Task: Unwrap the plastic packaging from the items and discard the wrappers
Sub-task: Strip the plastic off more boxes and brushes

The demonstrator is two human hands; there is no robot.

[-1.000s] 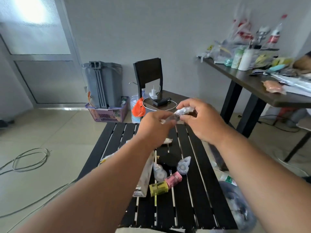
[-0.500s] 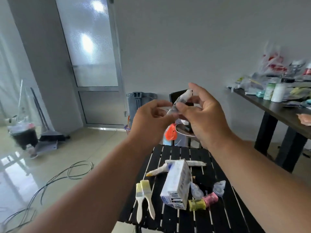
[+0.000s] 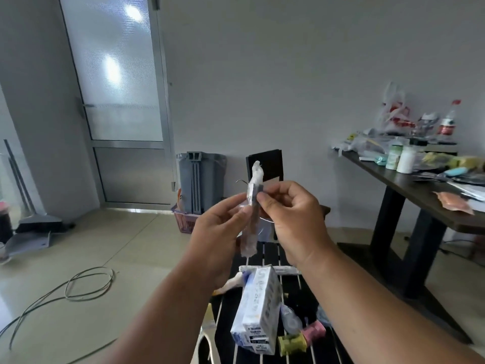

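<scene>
I hold a long thin item in clear plastic wrap (image 3: 252,206) upright in front of me, above the black slatted table (image 3: 270,254). My left hand (image 3: 219,232) pinches its left side near the middle. My right hand (image 3: 294,219) pinches the right side a little higher. The wrapper's twisted top sticks up above my fingers and its lower end hangs below them. On the table lie a white and blue box (image 3: 258,311), a yellow item (image 3: 292,344), a pink item (image 3: 313,332), a small wrapped piece (image 3: 290,320), two wrapped brushes (image 3: 262,270) and a paint brush (image 3: 208,337).
A grey bin (image 3: 200,182) over a purple basket (image 3: 185,220) and a black chair (image 3: 265,165) stand behind the table. A dark desk (image 3: 420,190) crowded with bottles and bags fills the right. A coiled cable (image 3: 86,285) lies on the tiled floor at left.
The view has tilted up from the table to the room. Both hands have turned the wrapped item from lying slanted to standing upright and keep pinching it.
</scene>
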